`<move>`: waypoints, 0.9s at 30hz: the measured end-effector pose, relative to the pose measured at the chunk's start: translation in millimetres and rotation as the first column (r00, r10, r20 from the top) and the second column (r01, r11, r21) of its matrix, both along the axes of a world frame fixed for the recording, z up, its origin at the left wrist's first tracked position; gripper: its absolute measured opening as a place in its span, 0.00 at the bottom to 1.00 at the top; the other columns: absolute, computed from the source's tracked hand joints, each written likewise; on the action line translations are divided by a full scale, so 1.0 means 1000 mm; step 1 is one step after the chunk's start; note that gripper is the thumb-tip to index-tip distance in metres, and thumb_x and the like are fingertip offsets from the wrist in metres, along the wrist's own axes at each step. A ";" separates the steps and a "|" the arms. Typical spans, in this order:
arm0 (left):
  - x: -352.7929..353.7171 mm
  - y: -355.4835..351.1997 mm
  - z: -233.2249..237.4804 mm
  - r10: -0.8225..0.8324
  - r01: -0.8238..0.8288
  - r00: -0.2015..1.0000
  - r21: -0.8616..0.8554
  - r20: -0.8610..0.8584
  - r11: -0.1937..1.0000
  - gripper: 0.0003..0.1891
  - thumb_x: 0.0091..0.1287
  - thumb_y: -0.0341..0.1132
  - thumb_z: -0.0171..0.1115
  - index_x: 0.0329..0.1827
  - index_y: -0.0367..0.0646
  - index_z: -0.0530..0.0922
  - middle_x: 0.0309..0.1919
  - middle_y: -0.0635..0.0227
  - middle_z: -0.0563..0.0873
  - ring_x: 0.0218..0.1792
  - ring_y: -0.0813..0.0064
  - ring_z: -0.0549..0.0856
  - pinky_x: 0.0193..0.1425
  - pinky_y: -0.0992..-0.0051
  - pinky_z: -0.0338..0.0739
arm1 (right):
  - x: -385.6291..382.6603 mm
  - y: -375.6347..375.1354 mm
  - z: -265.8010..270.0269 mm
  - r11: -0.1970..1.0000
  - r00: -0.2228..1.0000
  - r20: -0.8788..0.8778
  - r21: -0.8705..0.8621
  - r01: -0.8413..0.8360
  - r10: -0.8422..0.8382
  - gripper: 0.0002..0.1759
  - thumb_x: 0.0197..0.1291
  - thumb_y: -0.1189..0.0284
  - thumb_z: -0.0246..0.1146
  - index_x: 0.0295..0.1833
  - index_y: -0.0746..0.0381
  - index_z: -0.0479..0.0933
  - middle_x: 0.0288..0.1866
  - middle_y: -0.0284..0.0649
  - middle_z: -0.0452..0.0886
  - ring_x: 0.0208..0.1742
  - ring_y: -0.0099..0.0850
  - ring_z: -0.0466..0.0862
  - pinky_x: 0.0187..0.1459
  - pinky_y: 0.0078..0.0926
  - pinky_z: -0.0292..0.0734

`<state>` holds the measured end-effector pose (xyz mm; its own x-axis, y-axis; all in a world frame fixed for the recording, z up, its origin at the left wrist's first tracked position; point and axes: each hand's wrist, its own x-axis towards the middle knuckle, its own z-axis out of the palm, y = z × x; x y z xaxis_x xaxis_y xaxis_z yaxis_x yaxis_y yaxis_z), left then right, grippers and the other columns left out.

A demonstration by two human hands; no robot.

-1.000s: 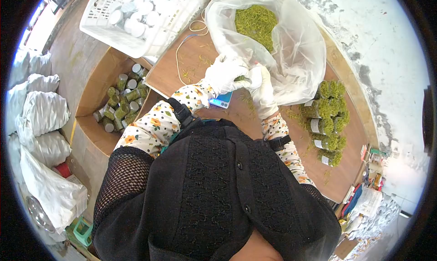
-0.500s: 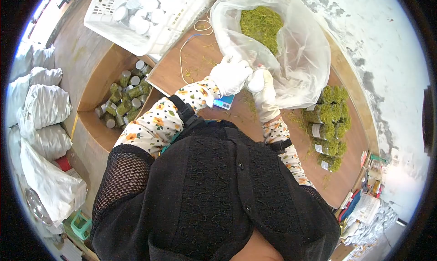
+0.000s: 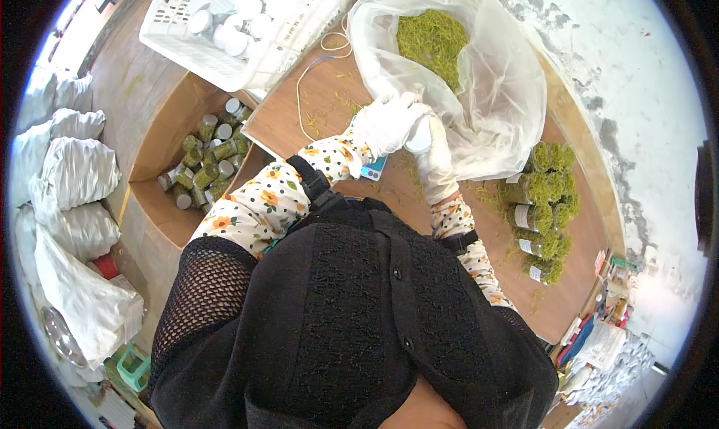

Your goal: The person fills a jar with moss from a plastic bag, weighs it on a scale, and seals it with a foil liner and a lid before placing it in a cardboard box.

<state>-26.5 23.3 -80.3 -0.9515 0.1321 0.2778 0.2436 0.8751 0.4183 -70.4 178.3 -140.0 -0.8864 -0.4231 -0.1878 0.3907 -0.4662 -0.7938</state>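
Working right at the mouth of the big clear plastic bag (image 3: 502,92), both white-gloved hands meet over one small pale cylindrical jar (image 3: 419,137). The right hand (image 3: 437,163) has its fingers wrapped shut round the jar's body, holding it just above the brown wooden bench (image 3: 329,92). The left hand (image 3: 389,122) curls its fingers closed over the jar's top. Whether that top is a cap or an open mouth is hard to tell from this angle.

This looks like the filling step, with the heap of loose green leaf (image 3: 431,43) lying deeper in the bag. The next move calls for a steady, upright jar and a careful pinch of leaf, since strands already litter the bench. A small blue flat scale (image 3: 372,168) sits just beside the left wrist, and a cluster of leaf-stuffed clear jars (image 3: 543,204) stands well off to the right.
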 end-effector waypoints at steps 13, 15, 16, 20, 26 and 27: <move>-0.009 -0.011 0.005 -0.191 0.126 0.981 0.796 -0.013 0.592 0.26 0.74 0.46 0.56 0.72 0.47 0.71 0.56 0.59 0.83 0.57 0.66 0.80 0.62 0.69 0.72 | -0.005 0.004 -0.008 1.000 1.000 -0.004 0.000 0.014 -0.014 0.25 0.76 0.59 0.51 0.70 0.62 0.66 0.58 0.41 0.80 0.54 0.30 0.81 0.56 0.28 0.78; -0.007 -0.026 0.029 -0.206 -0.016 0.976 0.960 0.076 0.279 0.33 0.78 0.53 0.44 0.80 0.43 0.57 0.69 0.58 0.74 0.68 0.66 0.73 0.74 0.66 0.63 | -0.003 0.007 0.004 0.999 0.999 0.030 -0.031 0.033 -0.032 0.29 0.75 0.59 0.54 0.75 0.63 0.63 0.59 0.40 0.80 0.54 0.28 0.81 0.56 0.25 0.77; -0.002 -0.034 0.053 -0.161 -0.131 0.974 0.978 0.157 0.159 0.34 0.79 0.53 0.43 0.80 0.41 0.55 0.70 0.57 0.72 0.69 0.67 0.71 0.75 0.65 0.63 | -0.004 0.009 0.008 0.999 1.000 0.011 -0.037 -0.002 0.002 0.29 0.75 0.59 0.55 0.75 0.62 0.63 0.59 0.40 0.80 0.55 0.28 0.81 0.56 0.25 0.77; 0.004 -0.080 -0.005 -0.071 -0.025 0.997 0.999 0.024 -0.022 0.40 0.75 0.53 0.53 0.82 0.39 0.49 0.77 0.55 0.62 0.77 0.64 0.62 0.79 0.63 0.56 | -0.014 0.015 0.012 0.988 0.989 -0.064 0.085 -0.128 0.134 0.28 0.75 0.59 0.54 0.75 0.61 0.63 0.64 0.44 0.78 0.55 0.32 0.82 0.54 0.28 0.78; 0.053 -0.080 -0.045 -0.077 -0.071 0.942 0.418 0.326 0.906 0.66 0.40 0.57 0.81 0.81 0.46 0.51 0.75 0.47 0.63 0.78 0.49 0.57 0.81 0.52 0.46 | -0.018 -0.022 0.060 0.550 0.460 -0.643 0.765 0.337 0.612 0.34 0.63 0.56 0.64 0.71 0.60 0.67 0.54 0.52 0.82 0.51 0.49 0.81 0.55 0.44 0.76; 0.053 -0.070 -0.043 -0.055 -0.116 0.927 0.422 0.372 0.899 0.66 0.38 0.58 0.80 0.81 0.50 0.52 0.75 0.41 0.62 0.79 0.44 0.53 0.80 0.50 0.46 | -0.013 -0.031 0.074 0.510 0.304 -0.656 0.740 0.439 0.691 0.34 0.61 0.56 0.65 0.69 0.59 0.69 0.52 0.53 0.82 0.50 0.51 0.80 0.56 0.46 0.76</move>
